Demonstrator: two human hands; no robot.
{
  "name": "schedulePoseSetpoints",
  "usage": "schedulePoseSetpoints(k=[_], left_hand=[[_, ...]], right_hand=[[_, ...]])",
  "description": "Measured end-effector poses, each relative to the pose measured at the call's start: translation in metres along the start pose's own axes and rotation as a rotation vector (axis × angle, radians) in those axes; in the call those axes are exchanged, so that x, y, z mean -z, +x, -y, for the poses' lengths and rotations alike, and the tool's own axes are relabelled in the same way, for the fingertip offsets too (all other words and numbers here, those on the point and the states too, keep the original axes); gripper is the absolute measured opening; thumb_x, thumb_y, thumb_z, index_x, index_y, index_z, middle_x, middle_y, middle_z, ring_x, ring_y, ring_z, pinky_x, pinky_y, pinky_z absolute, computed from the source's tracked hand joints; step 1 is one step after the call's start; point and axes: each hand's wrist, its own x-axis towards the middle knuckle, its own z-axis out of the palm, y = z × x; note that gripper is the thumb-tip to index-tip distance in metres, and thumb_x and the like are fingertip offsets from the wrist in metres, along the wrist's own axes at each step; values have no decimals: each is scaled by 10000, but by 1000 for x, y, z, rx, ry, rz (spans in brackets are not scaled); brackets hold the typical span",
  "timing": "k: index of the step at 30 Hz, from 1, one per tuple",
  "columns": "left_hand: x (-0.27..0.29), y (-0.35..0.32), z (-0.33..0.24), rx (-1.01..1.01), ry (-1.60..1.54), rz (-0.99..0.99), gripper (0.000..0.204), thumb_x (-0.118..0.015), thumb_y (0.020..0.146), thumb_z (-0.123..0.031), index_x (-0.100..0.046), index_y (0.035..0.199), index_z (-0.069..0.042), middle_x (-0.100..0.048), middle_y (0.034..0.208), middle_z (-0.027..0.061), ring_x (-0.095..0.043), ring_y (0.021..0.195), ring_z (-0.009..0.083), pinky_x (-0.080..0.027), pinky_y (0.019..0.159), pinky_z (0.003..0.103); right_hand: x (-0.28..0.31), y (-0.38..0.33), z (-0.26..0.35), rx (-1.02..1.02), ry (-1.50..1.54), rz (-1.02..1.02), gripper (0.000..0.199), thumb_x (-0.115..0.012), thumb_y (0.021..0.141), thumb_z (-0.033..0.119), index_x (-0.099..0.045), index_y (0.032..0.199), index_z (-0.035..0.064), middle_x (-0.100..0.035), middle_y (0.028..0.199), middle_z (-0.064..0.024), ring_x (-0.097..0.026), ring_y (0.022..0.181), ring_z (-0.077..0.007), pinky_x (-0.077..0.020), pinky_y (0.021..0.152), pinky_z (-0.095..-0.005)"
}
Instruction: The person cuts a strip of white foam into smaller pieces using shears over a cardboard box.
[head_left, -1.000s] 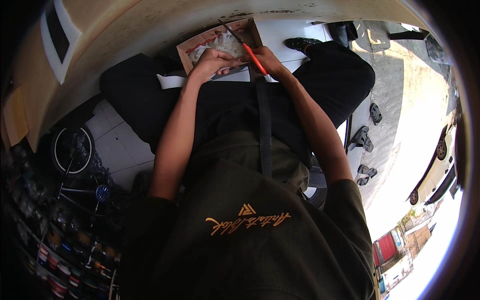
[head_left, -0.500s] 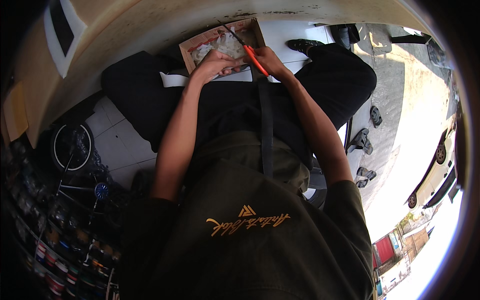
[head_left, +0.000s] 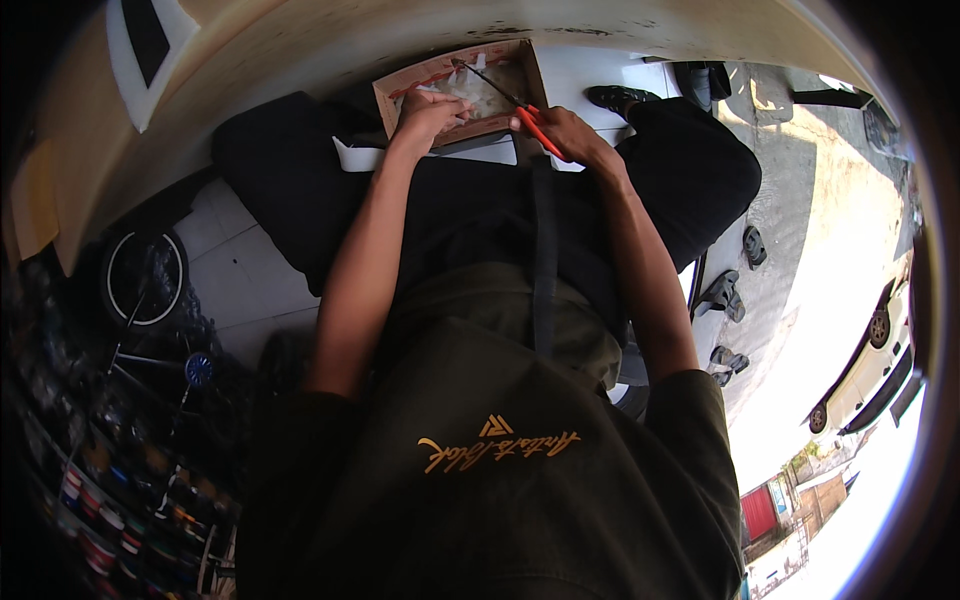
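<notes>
My right hand [head_left: 572, 136] is closed round the orange handles of a pair of scissors [head_left: 531, 118]. Their dark blades point up and left, over a shallow cardboard box [head_left: 534, 72]. Whitish, translucent scraps [head_left: 497, 98] lie inside that box. At the box's left side my left hand [head_left: 428, 117] is closed with the fingertips pinched together; a bit of something pale shows at them, too small to name. The hands are apart. A white curled strip [head_left: 358, 157] lies by my left wrist, in front of the box.
A pale curved panel [head_left: 330, 45] rises behind the box. Left are a wheel [head_left: 146, 280] and shelves of coloured tins [head_left: 100, 520]. To the right are a shoe [head_left: 615, 97], several sandals [head_left: 725, 296] and, farther off, a white car [head_left: 850, 375].
My right hand has moved right with the scissors, away from my left hand. The left hand has shifted little. The whole view has moved slightly.
</notes>
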Motion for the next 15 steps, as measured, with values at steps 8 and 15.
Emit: schedulePoseSetpoints(k=[8, 15], left_hand=[[9, 7, 2, -64, -196, -132, 192, -653, 817, -102, -657, 905, 68, -647, 754, 77, -443, 525, 29, -324, 453, 169], [2, 3, -3, -48, -116, -38, 197, -615, 837, -58, -608, 955, 99, -625, 792, 91, -397, 523, 29, -274, 454, 181]], right_hand=[[1, -25, 2, 56, -21, -24, 860, -491, 652, 803, -594, 1115, 85, -623, 922, -155, -581, 932, -300, -420, 822, -400], [-1, -17, 4, 144, 61, 29, 772, -512, 719, 733, -628, 1025, 33, -630, 833, -149, -577, 809, -243, -440, 756, -388]])
